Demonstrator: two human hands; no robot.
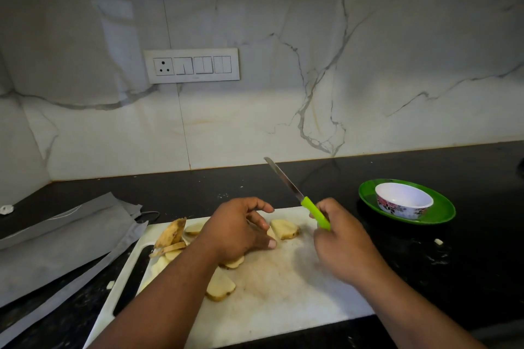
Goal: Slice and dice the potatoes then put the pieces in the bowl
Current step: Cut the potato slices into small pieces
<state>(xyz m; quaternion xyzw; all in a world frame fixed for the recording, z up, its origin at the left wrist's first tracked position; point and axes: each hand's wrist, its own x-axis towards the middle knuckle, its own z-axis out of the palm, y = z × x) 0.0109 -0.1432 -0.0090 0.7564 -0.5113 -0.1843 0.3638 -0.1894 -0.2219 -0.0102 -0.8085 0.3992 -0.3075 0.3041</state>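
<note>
A white cutting board [278, 292] lies on the black counter with several potato slices on it. One slice [285, 228] sits near the board's far edge, another [219, 287] nearer me, and a heap of slices [171, 238] lies at the left. My left hand [241, 232] hovers over the slices with fingers loosely curled, fingertips beside the far slice; whether it holds a piece is hidden. My right hand [338, 244] grips the green handle of a knife [286, 183], blade raised and pointing away to the left. A white floral bowl [404, 200] stands empty at the right.
The bowl sits on a green plate [442, 211]. Grey sheets [56, 238] lie left of the board. A small potato bit [438, 241] rests on the counter at right. A switch panel [191, 65] is on the marble wall behind.
</note>
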